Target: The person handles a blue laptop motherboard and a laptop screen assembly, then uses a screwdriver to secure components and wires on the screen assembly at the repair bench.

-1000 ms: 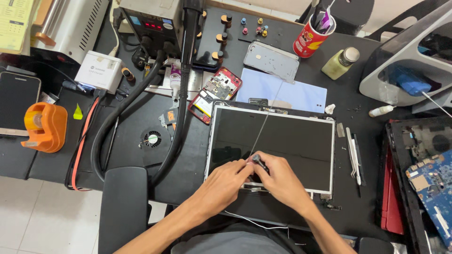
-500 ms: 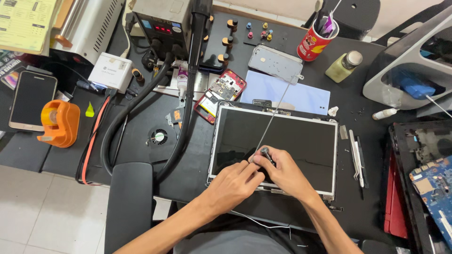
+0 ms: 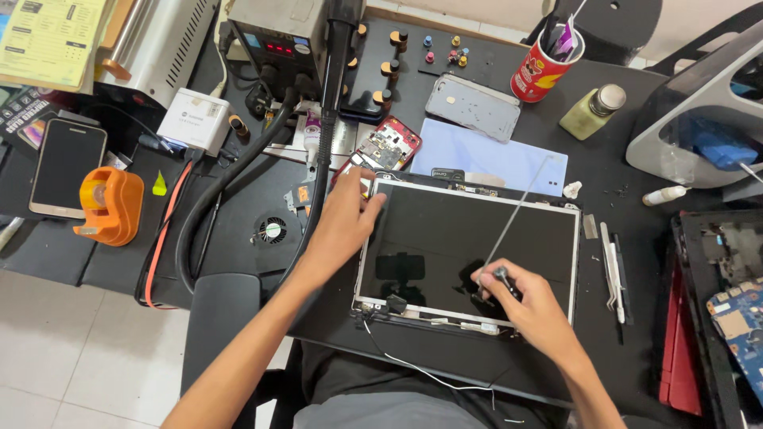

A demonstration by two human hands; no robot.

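A dark, crowded desk (image 3: 238,230) over pale floor tiles carries a bare laptop screen panel (image 3: 469,254) lying flat in front of the person. The left hand (image 3: 346,218) presses the panel's upper-left corner with spread fingers, seemingly steadying it. The right hand (image 3: 528,306) is closed on a thin screwdriver (image 3: 509,226) near the lower edge. Tweezers (image 3: 613,266) lie just right; open room is scarce

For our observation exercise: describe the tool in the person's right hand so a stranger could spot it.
Start at the dark laptop screen lying flat mid-bench. Near its lower edge, the right hand grips a screwdriver, whose thin shaft slants over the glass, unlike the tweezers lying beside the screen.
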